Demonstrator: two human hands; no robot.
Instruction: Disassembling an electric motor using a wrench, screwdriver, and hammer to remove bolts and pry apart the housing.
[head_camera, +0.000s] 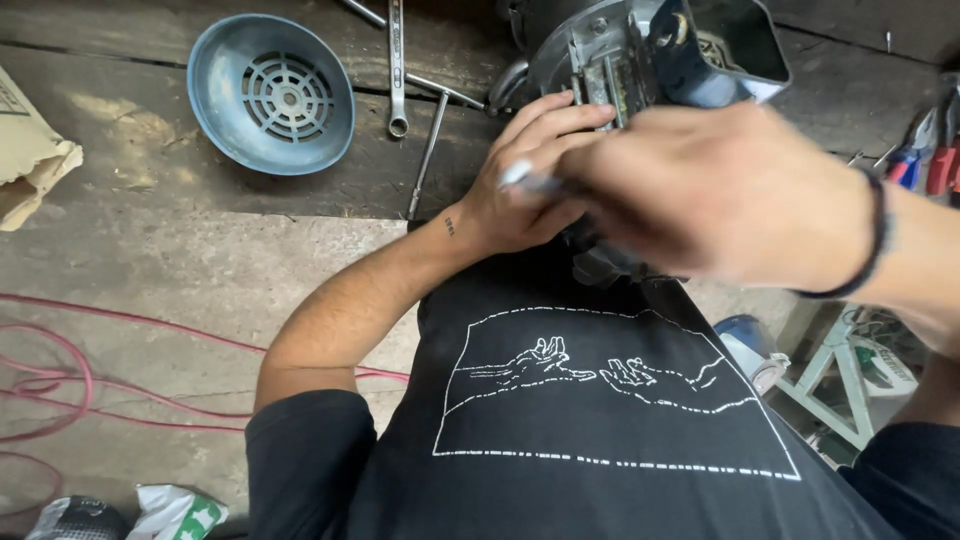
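My left hand (530, 175) rests against the near side of a grey electric motor (610, 50) that sits at the edge of a dark wooden bench. My right hand (720, 190), blurred by motion, lies over the left one and grips a thin tool with a pale tip (520, 176) that pokes out to the left. The motor's open blue terminal box (725, 45) faces up on its right. My black shirt with a white line drawing (600, 400) fills the lower frame. What the tool touches is hidden by my hands.
A blue fan cover (271, 93) lies bowl-up on the bench at the left. Spanners (397, 65) and a rod lie beside it. Red and blue pliers (925, 155) lie at the right edge. A pink cable (60, 370) loops on the concrete floor. A paper bag (25, 150) sits far left.
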